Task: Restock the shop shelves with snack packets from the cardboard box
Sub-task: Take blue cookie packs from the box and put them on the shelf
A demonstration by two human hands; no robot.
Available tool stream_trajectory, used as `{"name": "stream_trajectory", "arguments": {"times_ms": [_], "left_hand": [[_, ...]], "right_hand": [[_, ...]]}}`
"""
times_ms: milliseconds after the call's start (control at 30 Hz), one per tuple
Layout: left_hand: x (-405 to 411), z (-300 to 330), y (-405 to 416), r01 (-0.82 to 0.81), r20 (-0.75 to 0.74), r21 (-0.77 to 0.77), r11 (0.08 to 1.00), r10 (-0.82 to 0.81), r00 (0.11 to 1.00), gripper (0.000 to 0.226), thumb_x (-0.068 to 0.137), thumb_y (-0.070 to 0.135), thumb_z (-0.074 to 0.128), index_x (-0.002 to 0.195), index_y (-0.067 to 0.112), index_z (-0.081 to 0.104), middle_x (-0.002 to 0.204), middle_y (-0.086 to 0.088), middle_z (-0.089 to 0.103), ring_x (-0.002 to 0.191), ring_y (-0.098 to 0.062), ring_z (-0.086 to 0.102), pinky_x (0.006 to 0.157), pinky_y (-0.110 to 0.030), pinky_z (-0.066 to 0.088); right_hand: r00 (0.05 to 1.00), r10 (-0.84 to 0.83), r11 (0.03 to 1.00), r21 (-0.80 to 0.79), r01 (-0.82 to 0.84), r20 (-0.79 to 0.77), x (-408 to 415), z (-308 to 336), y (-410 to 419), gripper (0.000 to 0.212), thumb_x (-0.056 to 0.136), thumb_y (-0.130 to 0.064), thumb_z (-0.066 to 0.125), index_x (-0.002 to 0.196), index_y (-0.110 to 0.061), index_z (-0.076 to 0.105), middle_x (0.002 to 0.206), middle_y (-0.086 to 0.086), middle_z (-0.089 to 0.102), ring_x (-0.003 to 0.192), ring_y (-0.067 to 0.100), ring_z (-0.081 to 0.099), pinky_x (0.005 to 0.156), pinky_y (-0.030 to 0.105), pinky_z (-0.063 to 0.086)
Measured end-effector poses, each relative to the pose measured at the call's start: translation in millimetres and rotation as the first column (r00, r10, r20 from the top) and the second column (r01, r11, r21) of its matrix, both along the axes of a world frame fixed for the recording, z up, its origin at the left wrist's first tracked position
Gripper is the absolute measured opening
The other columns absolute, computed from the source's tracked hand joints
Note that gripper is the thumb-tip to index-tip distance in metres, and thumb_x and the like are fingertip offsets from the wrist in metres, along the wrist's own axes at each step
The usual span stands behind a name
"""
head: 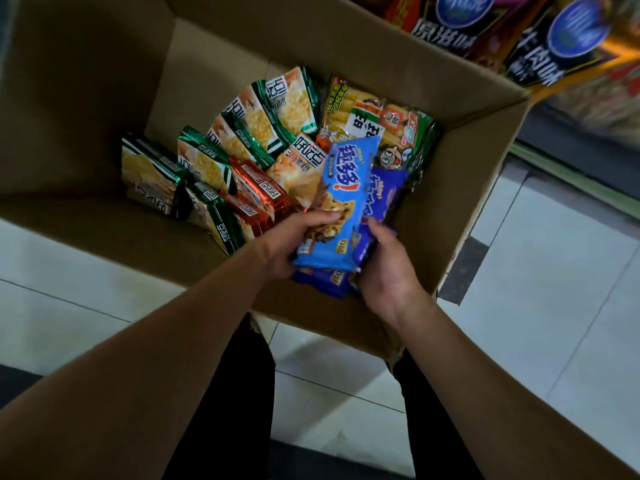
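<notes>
Inside the cardboard box (450,188), near its right wall, the light blue cookie packet (341,206) lay long axis running away from the person; the left hand (287,242) gripped its near end; the right hand (388,268) curled round the dark blue packets (381,199) just beside it.

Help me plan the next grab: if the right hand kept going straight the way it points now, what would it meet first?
The right hand points up and left, and its fingers already grip the dark blue packet. Beyond that probably the green rice-cracker bag, though depth is unclear.
</notes>
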State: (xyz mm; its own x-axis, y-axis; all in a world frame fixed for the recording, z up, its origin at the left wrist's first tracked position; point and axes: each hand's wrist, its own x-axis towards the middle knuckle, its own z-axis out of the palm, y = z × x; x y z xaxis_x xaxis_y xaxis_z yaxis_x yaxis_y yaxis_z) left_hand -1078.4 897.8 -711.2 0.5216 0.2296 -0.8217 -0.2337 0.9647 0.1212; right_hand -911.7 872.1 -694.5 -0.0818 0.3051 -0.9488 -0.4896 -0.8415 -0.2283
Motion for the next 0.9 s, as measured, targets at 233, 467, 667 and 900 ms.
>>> {"name": "stream_trajectory", "arguments": {"times_ms": [233, 467, 667, 900], "left_hand": [[-104.6, 43.1, 42.1, 0.052, -0.197, 0.104, 0.993, -0.031, 0.980, 0.056, 0.031, 0.033, 0.100, 0.080, 0.015, 0.082, 0.091, -0.009, 0.078, 0.073, -0.021, 0.076, 0.059, -0.033, 0.061], [-169.9, 50.3, 37.0, -0.090, -0.374, 0.070, 0.993, 0.110, 0.921, 0.049, 0.072, 0.028, 0.073, 0.118, 0.013, 0.065, 0.095, -0.007, 0.078, 0.076, -0.020, 0.076, 0.063, -0.034, 0.062], [-176.1, 69.1, 23.7, -0.264, -0.396, 0.046, 0.963, 0.260, 0.880, 0.041, 0.074, 0.028, 0.073, 0.112, 0.015, 0.068, 0.105, -0.008, 0.076, 0.084, -0.022, 0.076, 0.070, -0.039, 0.063], [-176.8, 110.7, 25.4, -0.391, -0.422, 0.067, 0.918, 0.381, 0.822, 0.044, 0.076, 0.026, 0.071, 0.119, 0.019, 0.065, 0.111, -0.008, 0.075, 0.086, -0.024, 0.076, 0.067, -0.043, 0.063]], "right_hand": [[0.949, 0.308, 0.947, -0.114, -0.299, 0.071, -0.5, 8.2, -7.1, 0.028, 0.100, -0.031, 0.048, 0.122, -0.017, 0.058, 0.099, 0.006, 0.071, 0.092, 0.022, 0.067, 0.078, 0.035, 0.053], [0.909, 0.395, 0.914, -0.149, -0.376, 0.132, 0.8, 14.1, -15.4, 0.027, 0.099, -0.029, 0.051, 0.122, -0.017, 0.058, 0.106, 0.008, 0.071, 0.098, 0.024, 0.068, 0.073, 0.033, 0.053], [0.897, 0.410, 0.908, -0.163, -0.385, 0.163, -2.4, 31.1, -12.8, 0.025, 0.100, -0.027, 0.050, 0.122, -0.016, 0.056, 0.101, 0.007, 0.071, 0.095, 0.023, 0.067, 0.070, 0.033, 0.053], [0.847, 0.491, 0.871, -0.107, -0.479, 0.203, -11.3, 64.8, 11.4, 0.017, 0.100, -0.029, 0.051, 0.111, -0.020, 0.060, 0.105, 0.006, 0.069, 0.091, 0.021, 0.067, 0.069, 0.031, 0.054]]}}
